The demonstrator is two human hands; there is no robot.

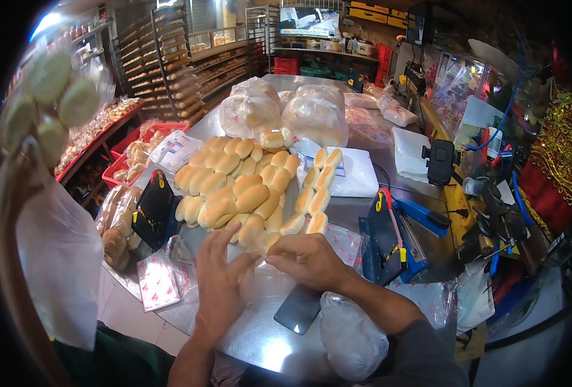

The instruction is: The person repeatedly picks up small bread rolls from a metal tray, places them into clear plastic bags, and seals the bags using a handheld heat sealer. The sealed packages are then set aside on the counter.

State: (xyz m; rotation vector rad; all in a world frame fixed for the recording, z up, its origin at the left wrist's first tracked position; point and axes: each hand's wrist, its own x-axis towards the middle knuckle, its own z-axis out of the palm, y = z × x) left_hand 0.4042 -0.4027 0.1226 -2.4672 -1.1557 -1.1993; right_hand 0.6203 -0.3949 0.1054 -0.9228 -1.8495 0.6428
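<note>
One left hand [221, 284]: thumb and fingers spread, beside the nearest bread rolls [224, 206].
Right hand [315, 261]: thumb and forefinger pinching thin clear plastic [255, 269], its outline hard to make out.
Rolls: heaped on the worktop [247, 329], overlapping past counting; about eight paired alongside.
Phone [299, 309]: one, near the right wrist.

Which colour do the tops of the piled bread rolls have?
The bread rolls are golden-brown on top, seen best in the head view.
</note>
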